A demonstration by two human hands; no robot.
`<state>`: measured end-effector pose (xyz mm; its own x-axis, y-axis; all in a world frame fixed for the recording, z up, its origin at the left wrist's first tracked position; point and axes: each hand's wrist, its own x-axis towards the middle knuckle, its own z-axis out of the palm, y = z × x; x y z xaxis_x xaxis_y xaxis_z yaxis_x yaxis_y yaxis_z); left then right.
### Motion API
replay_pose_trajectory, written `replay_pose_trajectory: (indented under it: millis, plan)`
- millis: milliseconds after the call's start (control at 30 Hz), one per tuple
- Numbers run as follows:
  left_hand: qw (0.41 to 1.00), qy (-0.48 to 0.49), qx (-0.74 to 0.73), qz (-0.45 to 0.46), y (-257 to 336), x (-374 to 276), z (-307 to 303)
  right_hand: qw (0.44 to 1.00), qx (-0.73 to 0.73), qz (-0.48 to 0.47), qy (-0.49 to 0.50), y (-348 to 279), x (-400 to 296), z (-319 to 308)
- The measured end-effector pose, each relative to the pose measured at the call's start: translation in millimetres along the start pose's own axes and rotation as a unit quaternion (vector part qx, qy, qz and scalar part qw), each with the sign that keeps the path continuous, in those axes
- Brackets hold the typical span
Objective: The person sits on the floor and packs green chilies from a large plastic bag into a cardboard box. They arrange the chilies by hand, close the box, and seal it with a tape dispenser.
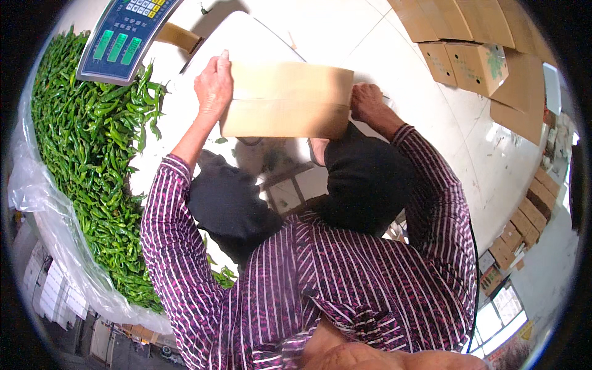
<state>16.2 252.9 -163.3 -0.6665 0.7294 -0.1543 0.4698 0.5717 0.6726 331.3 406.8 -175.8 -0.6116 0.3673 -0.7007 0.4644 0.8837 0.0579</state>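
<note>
A cardboard box [289, 99] with a seam across its face is between my two hands, above my knees. My left hand [214, 85] holds its left edge, with the thumb up along the corner. At the box's right edge is my right hand [370, 104], fingers curled against it; the box partly hides the contact. The weighing scale's display panel [118, 46], with lit green readouts, stands at the upper left. Beyond the box lies the scale's pale platform [240, 37]. A large heap of green chili peppers [99, 185] spreads along my left side.
Clear plastic sheeting [60, 231] borders the pepper heap on the far left. Cardboard boxes [467, 67] stand at the upper right on the pale tiled floor [430, 111]. More brown cartons [520, 222] line the right side. Loose peppers [224, 276] lie by my left elbow.
</note>
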Motion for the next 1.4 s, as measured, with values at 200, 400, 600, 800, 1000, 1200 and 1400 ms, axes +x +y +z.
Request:
replay_pose_trajectory:
  millis: [200, 400, 600, 800, 1000, 1200, 1400]
  plan:
    - [1.0, -0.011, 0.003, 0.022, 15, -4, 1, 0.999, 0.038, 0.003, 0.0, -3, 0, 18]
    - [0.998, 0.01, 0.032, 0.044, 2, 1, 2, 0.941, -0.055, -0.011, 0.335, 9, 49, 104]
    - [0.988, -0.101, -0.112, -0.037, 0, 21, 5, 0.957, 0.19, 0.206, -0.071, 25, -18, 32]
    - [0.916, -0.179, -0.341, -0.111, -20, 9, 12, 0.529, 0.827, 0.168, 0.095, 77, -64, 36]
    - [0.898, -0.179, -0.376, -0.14, -59, 4, 36, 0.358, 0.928, -0.072, 0.07, 49, -84, -42]
    - [0.989, -0.131, -0.065, 0.017, -107, -18, 52, 0.524, 0.85, 0.015, 0.049, 40, -46, -57]
    - [0.924, -0.182, -0.186, -0.281, -148, -60, 36, 0.701, 0.712, -0.007, -0.034, -18, -35, -107]
